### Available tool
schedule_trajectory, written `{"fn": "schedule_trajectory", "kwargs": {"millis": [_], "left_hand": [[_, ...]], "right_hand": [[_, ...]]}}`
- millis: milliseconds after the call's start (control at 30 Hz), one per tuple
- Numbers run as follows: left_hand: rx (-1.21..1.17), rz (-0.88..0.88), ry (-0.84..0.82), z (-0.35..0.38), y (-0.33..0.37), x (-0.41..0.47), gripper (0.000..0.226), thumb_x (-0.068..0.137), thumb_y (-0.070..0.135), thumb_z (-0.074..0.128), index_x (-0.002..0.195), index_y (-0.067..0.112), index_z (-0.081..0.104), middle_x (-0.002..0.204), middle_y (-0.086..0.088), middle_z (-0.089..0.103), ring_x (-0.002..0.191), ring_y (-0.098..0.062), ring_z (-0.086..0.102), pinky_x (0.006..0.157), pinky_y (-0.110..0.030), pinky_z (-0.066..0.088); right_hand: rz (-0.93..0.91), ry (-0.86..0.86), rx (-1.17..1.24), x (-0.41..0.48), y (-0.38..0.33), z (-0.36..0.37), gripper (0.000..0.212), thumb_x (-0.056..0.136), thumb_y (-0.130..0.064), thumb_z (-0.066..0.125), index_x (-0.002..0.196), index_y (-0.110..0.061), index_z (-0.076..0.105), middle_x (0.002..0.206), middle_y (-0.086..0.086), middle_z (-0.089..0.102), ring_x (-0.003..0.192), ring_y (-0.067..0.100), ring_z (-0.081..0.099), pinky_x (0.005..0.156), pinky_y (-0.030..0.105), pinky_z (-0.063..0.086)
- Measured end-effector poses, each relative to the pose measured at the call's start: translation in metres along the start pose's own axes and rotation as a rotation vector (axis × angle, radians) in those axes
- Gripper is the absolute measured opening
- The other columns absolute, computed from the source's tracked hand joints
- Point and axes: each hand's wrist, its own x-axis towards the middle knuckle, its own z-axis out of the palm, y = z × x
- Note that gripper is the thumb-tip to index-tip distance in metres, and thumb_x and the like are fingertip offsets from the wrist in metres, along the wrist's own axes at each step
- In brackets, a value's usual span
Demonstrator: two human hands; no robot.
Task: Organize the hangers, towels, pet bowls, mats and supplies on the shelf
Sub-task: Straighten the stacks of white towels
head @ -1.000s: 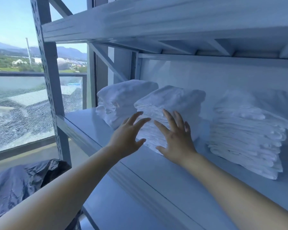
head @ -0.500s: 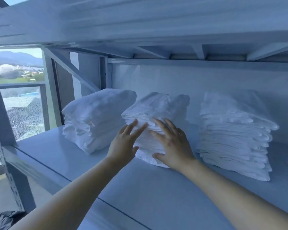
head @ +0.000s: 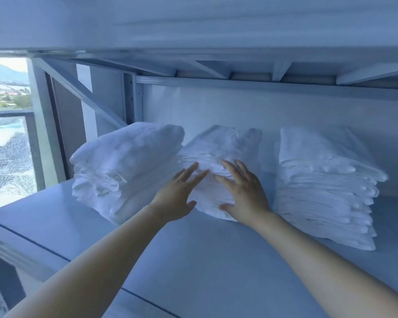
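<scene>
Forearms reach over the bare front of the shelf (head: 193, 260). The left hand (head: 177, 198) and right hand (head: 244, 193) lie side by side with fingers straight and spread. Both press flat on the front face of the middle stack (head: 223, 143) of white towels and grip nothing, and they cover much of that face. This stack sits mid-shelf with its folded edges toward the person and its length running back toward the wall. The left stack (head: 124, 161) touches it and angles toward the window (head: 7, 145). The right stack (head: 319, 180) stands just beside it, edges forward. A brace (head: 83, 92) crosses behind, and the upper shelf (head: 193, 24) hangs overhead.
</scene>
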Motion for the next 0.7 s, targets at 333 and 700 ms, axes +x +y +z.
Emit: {"fn": "schedule_trajectory", "kwargs": {"millis": [333, 700], "left_hand": [[0.072, 0.006, 0.223, -0.042, -0.038, -0.027, 0.073, 0.08, 0.016, 0.059, 0.143, 0.035, 0.028, 0.149, 0.006, 0.032, 0.131, -0.02, 0.037, 0.086, -0.034, 0.048], [0.161, -0.062, 0.325, -0.096, -0.118, -0.078, 0.062, 0.081, 0.053, 0.042, 0.14, 0.038, 0.032, 0.141, 0.009, 0.043, 0.125, -0.015, 0.044, 0.077, -0.042, 0.055]], "right_hand": [[-0.106, 0.034, 0.216, 0.026, -0.062, -0.015, 0.059, 0.081, -0.036, 0.069, 0.133, -0.017, 0.049, 0.15, -0.001, 0.031, 0.143, 0.022, 0.019, 0.114, 0.044, 0.022], [-0.172, -0.061, 0.422, 0.062, -0.13, 0.003, 0.077, 0.087, -0.042, 0.06, 0.148, -0.023, 0.018, 0.157, -0.008, 0.009, 0.143, 0.009, 0.009, 0.11, 0.029, 0.027]]}}
